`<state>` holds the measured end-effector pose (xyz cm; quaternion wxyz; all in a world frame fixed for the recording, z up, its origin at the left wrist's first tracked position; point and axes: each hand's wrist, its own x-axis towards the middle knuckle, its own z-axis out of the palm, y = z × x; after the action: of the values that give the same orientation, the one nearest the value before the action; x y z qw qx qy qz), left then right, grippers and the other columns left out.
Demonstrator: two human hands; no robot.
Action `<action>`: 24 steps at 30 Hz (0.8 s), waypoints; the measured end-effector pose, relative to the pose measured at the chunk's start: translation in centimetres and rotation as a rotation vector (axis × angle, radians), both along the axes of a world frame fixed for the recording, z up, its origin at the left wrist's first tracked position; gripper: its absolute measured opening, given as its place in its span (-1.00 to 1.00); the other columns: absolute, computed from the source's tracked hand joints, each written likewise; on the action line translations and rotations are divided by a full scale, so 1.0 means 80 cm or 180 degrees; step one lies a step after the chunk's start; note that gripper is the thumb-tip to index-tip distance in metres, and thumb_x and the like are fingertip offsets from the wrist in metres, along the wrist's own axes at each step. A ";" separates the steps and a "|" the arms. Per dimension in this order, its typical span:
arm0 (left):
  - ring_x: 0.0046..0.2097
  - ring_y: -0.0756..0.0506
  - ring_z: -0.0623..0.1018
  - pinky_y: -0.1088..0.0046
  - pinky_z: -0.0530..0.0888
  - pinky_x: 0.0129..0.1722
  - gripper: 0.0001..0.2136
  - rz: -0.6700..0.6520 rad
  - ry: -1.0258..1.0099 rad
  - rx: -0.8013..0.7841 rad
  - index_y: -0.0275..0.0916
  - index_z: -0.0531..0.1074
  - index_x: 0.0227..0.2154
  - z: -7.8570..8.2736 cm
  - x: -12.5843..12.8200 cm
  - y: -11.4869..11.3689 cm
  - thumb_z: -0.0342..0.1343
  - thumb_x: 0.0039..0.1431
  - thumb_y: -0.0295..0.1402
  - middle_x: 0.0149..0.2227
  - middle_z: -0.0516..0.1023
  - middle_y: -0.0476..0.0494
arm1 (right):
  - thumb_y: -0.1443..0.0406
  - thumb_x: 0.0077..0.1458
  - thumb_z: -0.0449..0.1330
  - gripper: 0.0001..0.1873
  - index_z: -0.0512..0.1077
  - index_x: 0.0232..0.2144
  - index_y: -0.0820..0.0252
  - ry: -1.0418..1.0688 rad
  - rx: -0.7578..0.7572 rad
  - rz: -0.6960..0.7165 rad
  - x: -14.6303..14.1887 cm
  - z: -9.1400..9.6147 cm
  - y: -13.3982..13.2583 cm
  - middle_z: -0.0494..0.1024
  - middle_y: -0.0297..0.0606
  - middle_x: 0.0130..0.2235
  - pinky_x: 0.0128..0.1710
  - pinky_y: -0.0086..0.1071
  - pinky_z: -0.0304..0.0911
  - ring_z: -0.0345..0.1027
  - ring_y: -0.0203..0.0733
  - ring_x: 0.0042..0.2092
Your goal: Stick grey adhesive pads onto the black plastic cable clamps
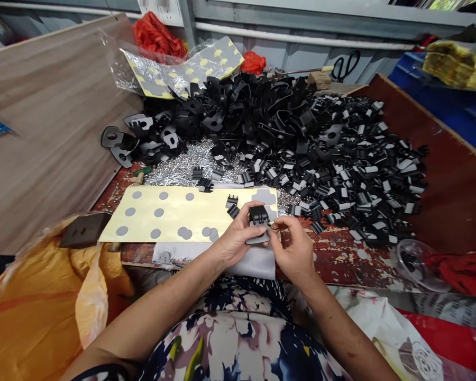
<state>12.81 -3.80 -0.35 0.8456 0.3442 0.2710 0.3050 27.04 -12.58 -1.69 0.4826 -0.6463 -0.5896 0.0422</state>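
My left hand is closed around a black plastic clip part, its thumb across the front of a grey-faced lower edge. At that part's right side my right hand has thumb and forefinger pinched together. Whatever lies between those fingertips is too small to make out. Under both hands is a yellow backing sheet with round and larger grey stickers. A few small black hinged pieces lie on the sheet just left of my hands.
Large black clip parts are heaped at the back. Small black pieces spread to the right, and shiny metal pins lie in the middle. Boards flank the table. Scissors stand behind; an orange bag hangs left.
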 end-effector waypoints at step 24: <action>-0.13 -0.18 0.58 0.26 0.66 -0.23 -0.41 0.0083 0.1168 0.0310 0.05 0.45 0.16 0.064 -0.111 -0.022 0.41 0.05 -0.37 -0.04 0.52 -0.14 | 0.24 0.20 0.26 -0.70 0.46 -0.01 0.03 0.2408 -0.1595 0.1599 0.007 0.003 0.033 0.52 -0.42 -0.37 -0.25 -0.32 0.36 0.44 -0.22 -0.34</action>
<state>3.92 -5.55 4.80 0.7604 0.4309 0.4100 0.2608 27.63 -9.92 -1.44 0.4674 -0.5201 -0.4827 0.5273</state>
